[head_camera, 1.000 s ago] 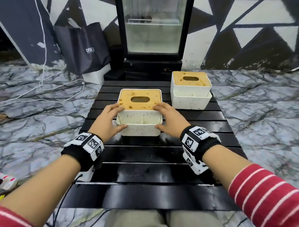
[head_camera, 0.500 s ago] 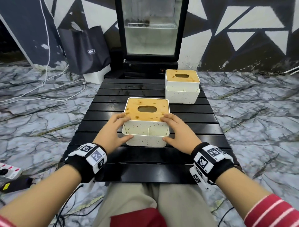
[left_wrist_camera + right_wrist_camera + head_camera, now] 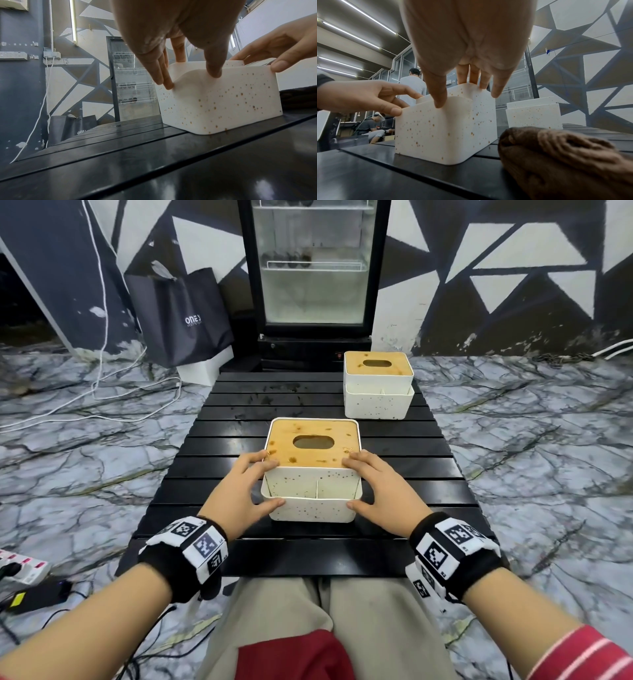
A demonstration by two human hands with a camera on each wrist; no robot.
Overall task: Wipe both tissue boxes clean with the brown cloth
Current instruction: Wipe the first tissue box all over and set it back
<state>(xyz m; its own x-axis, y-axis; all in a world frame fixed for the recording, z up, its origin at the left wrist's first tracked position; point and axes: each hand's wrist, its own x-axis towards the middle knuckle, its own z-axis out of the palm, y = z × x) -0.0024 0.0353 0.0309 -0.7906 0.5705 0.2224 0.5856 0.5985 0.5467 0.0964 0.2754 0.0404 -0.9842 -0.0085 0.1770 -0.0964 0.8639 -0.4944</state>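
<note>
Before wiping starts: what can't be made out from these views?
- Brown cloth: right wrist view only; the head view never shows it.
- Near tissue box: far side hidden by itself; contents unseen through the slot.
- Far tissue box: back face hidden; spots too small to judge.

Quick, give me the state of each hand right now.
Left hand: grips the left side of the near tissue box, thumb in front.
Right hand: grips the same box's right side; the brown cloth lies untouched.
</note>
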